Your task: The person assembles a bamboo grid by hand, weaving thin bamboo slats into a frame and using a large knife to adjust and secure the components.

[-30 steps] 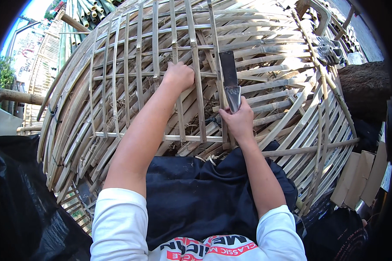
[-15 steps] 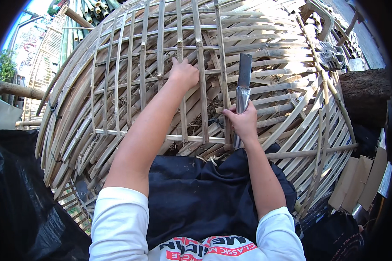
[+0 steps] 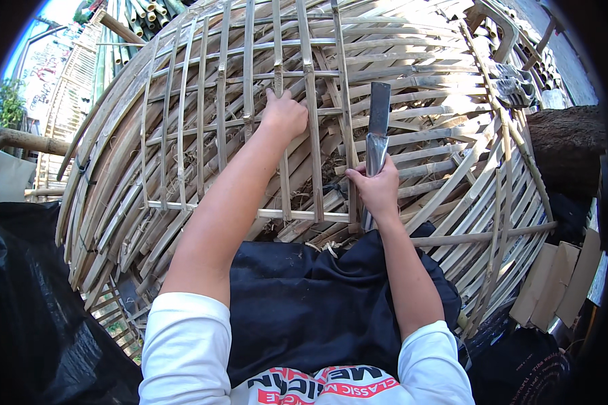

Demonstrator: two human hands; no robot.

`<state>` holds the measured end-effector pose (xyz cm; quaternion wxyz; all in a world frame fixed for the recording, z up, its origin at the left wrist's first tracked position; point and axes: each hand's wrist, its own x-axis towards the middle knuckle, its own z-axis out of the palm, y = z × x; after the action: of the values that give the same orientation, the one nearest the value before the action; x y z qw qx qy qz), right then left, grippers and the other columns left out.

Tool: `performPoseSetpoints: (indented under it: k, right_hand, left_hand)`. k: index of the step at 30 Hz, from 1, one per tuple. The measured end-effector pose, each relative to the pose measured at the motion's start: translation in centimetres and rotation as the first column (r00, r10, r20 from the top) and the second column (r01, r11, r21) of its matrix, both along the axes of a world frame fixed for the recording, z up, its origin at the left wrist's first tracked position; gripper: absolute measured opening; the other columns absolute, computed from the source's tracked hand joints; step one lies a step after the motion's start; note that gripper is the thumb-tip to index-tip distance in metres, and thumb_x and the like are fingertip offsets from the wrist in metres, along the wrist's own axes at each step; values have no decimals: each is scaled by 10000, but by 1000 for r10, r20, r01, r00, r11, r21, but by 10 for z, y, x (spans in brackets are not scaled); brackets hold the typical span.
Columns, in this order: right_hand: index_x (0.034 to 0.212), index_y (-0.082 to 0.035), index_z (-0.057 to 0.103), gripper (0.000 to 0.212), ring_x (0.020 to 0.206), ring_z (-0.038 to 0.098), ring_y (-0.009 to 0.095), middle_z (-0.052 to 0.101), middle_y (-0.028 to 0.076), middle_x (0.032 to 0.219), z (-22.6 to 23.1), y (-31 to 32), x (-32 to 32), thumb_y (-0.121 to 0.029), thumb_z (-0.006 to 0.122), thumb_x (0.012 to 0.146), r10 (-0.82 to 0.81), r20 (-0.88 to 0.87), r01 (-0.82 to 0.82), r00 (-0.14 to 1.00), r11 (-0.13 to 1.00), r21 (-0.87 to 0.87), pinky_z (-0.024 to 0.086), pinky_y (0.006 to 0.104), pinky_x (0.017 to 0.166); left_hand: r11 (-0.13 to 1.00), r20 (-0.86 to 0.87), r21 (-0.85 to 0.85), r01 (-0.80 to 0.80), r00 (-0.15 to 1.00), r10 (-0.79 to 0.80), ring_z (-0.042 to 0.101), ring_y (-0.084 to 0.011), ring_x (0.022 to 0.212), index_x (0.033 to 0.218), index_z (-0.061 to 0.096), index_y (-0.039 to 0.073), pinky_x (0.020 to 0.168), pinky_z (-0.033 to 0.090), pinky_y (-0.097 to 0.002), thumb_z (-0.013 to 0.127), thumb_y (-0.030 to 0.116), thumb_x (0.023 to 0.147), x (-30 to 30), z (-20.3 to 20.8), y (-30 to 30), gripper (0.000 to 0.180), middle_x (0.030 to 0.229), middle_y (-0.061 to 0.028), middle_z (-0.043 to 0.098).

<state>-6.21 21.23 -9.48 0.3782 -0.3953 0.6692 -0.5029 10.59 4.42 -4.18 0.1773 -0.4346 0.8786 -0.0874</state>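
Note:
A grid-like bamboo frame [image 3: 221, 101] of thin upright and cross strips leans in front of me. My left hand [image 3: 285, 113] is closed around one of its middle upright strips, fingers hidden behind it. In my right hand [image 3: 377, 187] is a flat-bladed metal tool [image 3: 379, 111], its dark, square-ended blade pointing up. The tool's shiny metal handle [image 3: 375, 152] runs down through my grip. My right thumb touches or lies right beside the frame's rightmost upright strip [image 3: 348, 128]; which, I cannot tell. Black cloth [image 3: 304, 297] covers my lap below the frame.
Behind the frame rises a big stack of curved bamboo lattices [image 3: 419, 81]. A thick dark log [image 3: 566, 150] and folded cardboard [image 3: 554, 280] lie at the right. Black sheeting [image 3: 27, 290] hangs at the left, below a bamboo pole [image 3: 30, 140].

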Motion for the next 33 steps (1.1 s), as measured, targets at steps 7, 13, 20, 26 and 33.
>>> performPoseSetpoints:
  k: [7,13,20,26,33]
  right_hand:
    - [919,-33,541,337,557,584,86,647,25,739,-8,0,-1,-60,815,726,10,40,-7,999,998,-65,474,244,488]
    - [923,-27,544,348,575,601,95,662,39,742,-5,0,-2,-68,821,716,13,40,-13,999,1000,-2,493,249,521]
    - [930,-7,566,381,711,690,232,695,106,751,0,-2,-3,-104,832,675,28,-65,-25,997,999,48,532,360,711]
    - [932,-5,568,390,716,695,239,697,106,747,-5,-3,-2,-117,834,670,26,-75,-22,997,998,61,534,363,714]
    - [929,-5,570,392,681,680,220,682,100,733,-3,-2,-5,-147,822,664,30,-68,-27,997,999,37,534,353,685]
  left_hand:
    - [1000,3,-3,10,1000,-10,570,-320,1139,1180,619,62,1033,352,-656,437,136,903,1,-2,-2,340,1014,-138,710]
    - [999,-15,31,-25,1000,26,561,-330,1159,1170,601,14,1028,360,-637,442,138,904,-2,1,2,334,1020,-167,704]
    - [1000,-13,6,-13,1000,13,558,-337,1171,1124,601,-20,1026,372,-619,460,158,898,-2,0,3,320,1029,-178,699]
    - [1000,-151,-9,13,988,-15,554,-334,1161,1066,609,-7,1037,386,-593,580,160,844,7,-5,1,279,1040,-170,666]
    - [919,-258,-342,195,921,-291,551,-290,1172,1014,625,20,1069,361,-585,712,199,767,19,1,15,317,1083,-139,649]
